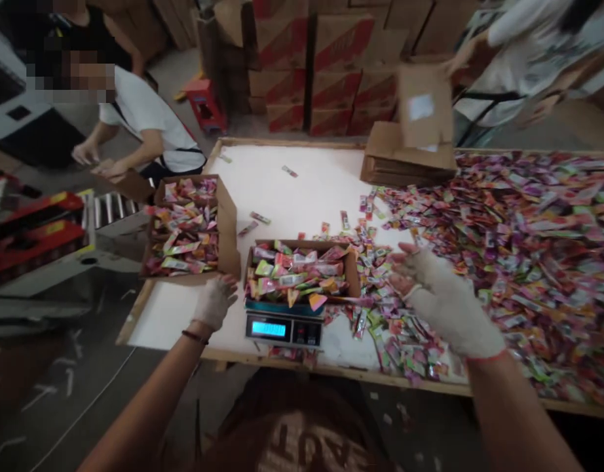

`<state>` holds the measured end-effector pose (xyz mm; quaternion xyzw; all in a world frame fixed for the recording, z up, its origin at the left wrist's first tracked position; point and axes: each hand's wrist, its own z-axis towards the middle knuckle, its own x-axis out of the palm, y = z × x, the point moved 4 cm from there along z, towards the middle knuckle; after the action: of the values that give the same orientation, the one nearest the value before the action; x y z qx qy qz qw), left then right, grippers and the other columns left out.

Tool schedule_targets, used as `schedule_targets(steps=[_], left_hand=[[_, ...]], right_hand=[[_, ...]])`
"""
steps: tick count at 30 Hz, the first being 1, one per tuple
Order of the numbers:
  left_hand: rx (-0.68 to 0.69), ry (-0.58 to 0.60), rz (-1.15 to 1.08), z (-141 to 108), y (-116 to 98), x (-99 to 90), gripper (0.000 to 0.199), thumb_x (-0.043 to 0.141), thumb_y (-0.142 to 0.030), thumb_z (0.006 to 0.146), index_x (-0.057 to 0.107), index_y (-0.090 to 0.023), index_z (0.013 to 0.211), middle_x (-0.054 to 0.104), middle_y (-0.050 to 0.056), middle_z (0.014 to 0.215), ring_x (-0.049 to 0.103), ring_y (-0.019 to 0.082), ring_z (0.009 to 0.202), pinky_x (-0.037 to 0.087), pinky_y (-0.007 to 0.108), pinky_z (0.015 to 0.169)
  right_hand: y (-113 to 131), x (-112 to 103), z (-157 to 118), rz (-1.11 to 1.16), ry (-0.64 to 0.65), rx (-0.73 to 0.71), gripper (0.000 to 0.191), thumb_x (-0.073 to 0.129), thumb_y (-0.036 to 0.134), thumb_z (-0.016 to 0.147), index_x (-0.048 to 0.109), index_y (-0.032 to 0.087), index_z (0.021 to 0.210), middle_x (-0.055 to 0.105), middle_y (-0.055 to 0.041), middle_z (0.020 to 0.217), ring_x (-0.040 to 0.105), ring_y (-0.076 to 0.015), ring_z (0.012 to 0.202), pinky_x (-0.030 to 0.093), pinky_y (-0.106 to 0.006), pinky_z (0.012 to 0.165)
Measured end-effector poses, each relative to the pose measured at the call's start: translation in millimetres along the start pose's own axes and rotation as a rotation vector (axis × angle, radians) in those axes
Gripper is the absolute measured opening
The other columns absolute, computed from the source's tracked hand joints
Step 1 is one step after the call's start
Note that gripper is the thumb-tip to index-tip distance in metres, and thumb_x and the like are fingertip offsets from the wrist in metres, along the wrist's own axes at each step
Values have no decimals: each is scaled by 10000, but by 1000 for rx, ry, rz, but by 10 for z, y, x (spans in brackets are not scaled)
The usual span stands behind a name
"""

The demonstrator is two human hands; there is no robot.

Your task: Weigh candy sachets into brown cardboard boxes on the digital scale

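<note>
A cardboard box (pixel 352 275) filled with small, colourful wrapped packets rests on a digital scale (pixel 284 329) with a lit blue display. To its left is my left hand (pixel 215 303), in a pale glove with bare fingertips, its fingers apart and nothing seen in them. It is close to the lower corner of a second packet-filled carton (pixel 228 226); whether it touches the carton I cannot tell. My right hand (pixel 442 295), gloved the same way, hovers over the edge of the large packet heap (pixel 538 262). Its fingers are stretched and hold nothing visible.
Flattened cardboard (pixel 400 154) lies at the table's back, where a person at right holds a sheet. Another person (pixel 149 124) works at left beside a roller conveyor (pixel 113 208). Stacked cartons (pixel 341 59) and a red stool (pixel 204 101) stand behind the white table (pixel 292 196).
</note>
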<state>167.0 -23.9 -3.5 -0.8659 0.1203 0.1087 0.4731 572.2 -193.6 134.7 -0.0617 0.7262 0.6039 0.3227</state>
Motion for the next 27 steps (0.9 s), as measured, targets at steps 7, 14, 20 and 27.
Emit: schedule_targets(steps=[7, 14, 20, 27], left_hand=[[-242, -127, -515, -242, 242, -492, 254, 429, -334, 985, 629, -196, 913, 676, 64, 840, 652, 176, 759, 529, 288, 699], [-317, -256, -666, -515, 535, -752, 284, 445, -281, 993, 674, -164, 872, 688, 62, 839, 651, 168, 743, 522, 286, 658], [-374, -325, -720, -672, 786, -814, 298, 458, -261, 1004, 683, -157, 838, 699, 63, 826, 660, 165, 719, 520, 280, 634], [-385, -291, -738, -709, 834, -633, 293, 463, -246, 1012, 697, -151, 862, 717, 68, 850, 680, 162, 725, 539, 281, 649]], right_hand=[[707, 477, 172, -332, 258, -412, 701, 716, 368, 817, 529, 186, 1468, 629, -142, 1320, 657, -310, 1224, 569, -486, 1078], [1084, 937, 417, -853, 538, -346, 842, 691, 192, 751, 543, 204, 1581, 608, -164, 1444, 718, -318, 1112, 605, -413, 930], [769, 1411, 562, -989, 736, -241, 935, 710, 116, 785, 467, 234, 1680, 605, -188, 1580, 687, -375, 1317, 573, -452, 1068], [579, 1040, 682, -368, 558, -245, 567, 617, 82, 704, 756, 213, 1238, 804, -45, 1115, 741, -230, 1012, 597, -317, 923]])
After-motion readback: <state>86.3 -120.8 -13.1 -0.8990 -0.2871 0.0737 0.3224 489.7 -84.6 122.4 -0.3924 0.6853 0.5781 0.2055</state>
